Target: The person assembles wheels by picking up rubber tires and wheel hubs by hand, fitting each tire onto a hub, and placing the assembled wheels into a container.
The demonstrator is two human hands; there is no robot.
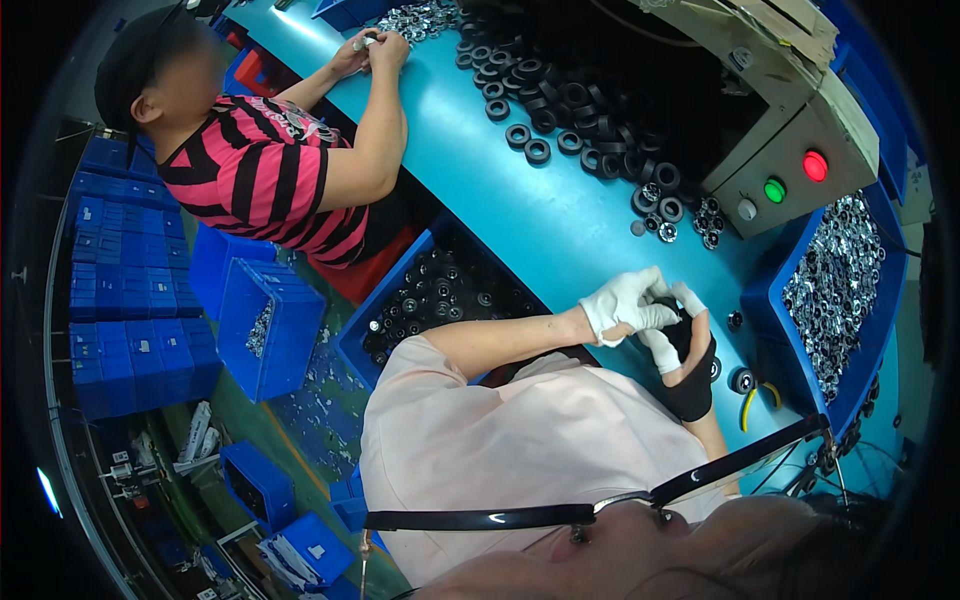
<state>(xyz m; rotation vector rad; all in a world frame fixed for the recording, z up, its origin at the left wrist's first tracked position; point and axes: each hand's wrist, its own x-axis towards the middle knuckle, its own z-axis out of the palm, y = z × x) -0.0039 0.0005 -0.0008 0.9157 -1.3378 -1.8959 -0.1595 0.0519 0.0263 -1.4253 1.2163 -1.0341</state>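
Over the near part of the blue-green table, my two hands meet around a small black ring-shaped part (672,304), partly hidden by fingers. My left hand (630,308), in a white glove, is closed with its fingertips at the part. My right hand (690,348) curls around the part from the other side, with white coverings on some fingers and a black wrist wrap (694,390). Next to my right hand lie a black wheel with a metal centre (741,380) and a yellow-handled tool (748,408).
Black rubber rings (575,105) are heaped along the table. A machine box (800,150) with red and green buttons stands beyond. A blue bin (770,318) of shiny metal parts is at right, a bin of black wheels (440,290) at left. A co-worker (265,165) works at far left.
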